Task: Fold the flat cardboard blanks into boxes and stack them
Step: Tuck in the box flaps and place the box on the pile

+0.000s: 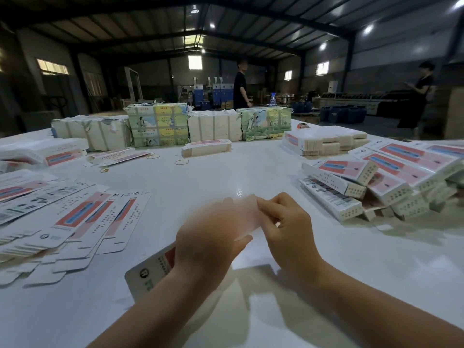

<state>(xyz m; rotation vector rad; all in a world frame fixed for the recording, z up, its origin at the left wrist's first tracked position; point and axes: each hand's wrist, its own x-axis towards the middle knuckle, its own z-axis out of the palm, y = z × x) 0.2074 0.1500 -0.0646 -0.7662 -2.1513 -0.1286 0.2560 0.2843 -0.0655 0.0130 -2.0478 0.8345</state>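
I hold one cardboard blank (153, 270) above the near edge of the white tabletop (226, 172), close to its middle. My left hand (208, 244) grips it with curled fingers around its body, and my right hand (286, 229) pinches its far end, which is blurred. The flat blanks (75, 222) lie spread along the left edge. The folded boxes (376, 184) are piled at the right edge. Wrapped bundles (158, 125) stand along the far edge, with rubber bands (181, 162) near them.
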